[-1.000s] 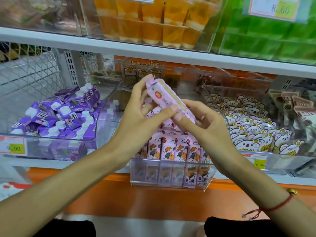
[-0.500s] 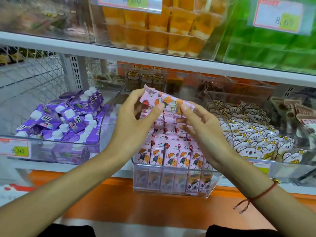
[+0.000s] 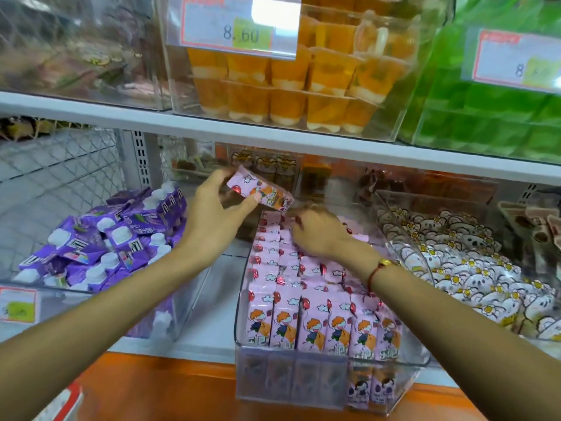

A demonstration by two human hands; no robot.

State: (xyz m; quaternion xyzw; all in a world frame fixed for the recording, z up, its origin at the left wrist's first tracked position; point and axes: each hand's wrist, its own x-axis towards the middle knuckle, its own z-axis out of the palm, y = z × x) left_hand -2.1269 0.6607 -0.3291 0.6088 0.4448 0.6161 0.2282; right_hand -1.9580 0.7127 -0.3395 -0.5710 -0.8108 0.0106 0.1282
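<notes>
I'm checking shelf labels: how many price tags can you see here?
3: a top-middle tag over the orange cups, a top-right tag on the green bin, a lower-left tag by the purple packs. Others may be hidden.

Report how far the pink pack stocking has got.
Done: rows of pink packs stand upright in the clear bin. In hand: the left hand grips one pink pack above the bin's back; the right hand, blurred, touches the back rows. Left: that pack is not yet in the bin.
</notes>
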